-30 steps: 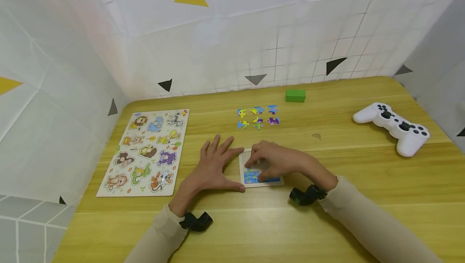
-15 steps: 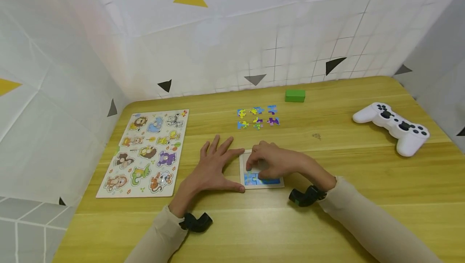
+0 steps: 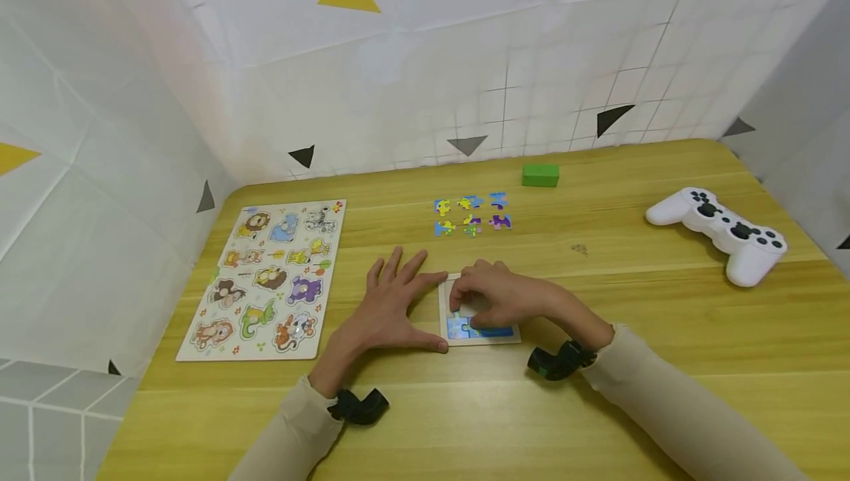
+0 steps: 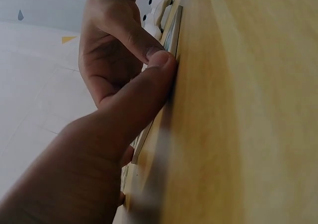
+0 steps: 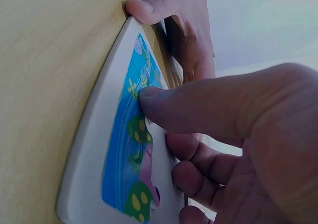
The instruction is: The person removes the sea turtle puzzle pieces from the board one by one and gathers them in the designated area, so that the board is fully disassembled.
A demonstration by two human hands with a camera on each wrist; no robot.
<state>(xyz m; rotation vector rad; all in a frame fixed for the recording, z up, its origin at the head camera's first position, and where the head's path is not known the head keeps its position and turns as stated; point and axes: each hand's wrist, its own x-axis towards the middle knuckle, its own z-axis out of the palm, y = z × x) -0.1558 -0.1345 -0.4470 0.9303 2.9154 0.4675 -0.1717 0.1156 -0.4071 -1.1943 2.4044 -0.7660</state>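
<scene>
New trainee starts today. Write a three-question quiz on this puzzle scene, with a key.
1. True or false: the left hand lies flat beside the puzzle tray, thumb at its edge.
2. Which thing lies farthest right on the table: A green block, B game controller, C animal board?
3. How many loose pieces lie behind the tray?

Key: 1 true. 2 B. 3 six.

Small white-framed puzzle tray point(image 3: 511, 336) showed blue picture with green, yellow-spotted shapes. Loose jigsaw pieces point(image 3: 471, 215) were blue, yellow, purple. Rectangular block point(image 3: 540, 175) was plain green. Game controller point(image 3: 720, 234) was white, black buttons. Animal peg-puzzle board point(image 3: 265, 278) was cream, multicoloured cartoon animals. Wooden table point(image 3: 598, 392) was yellow. Sleeves were beige.
</scene>
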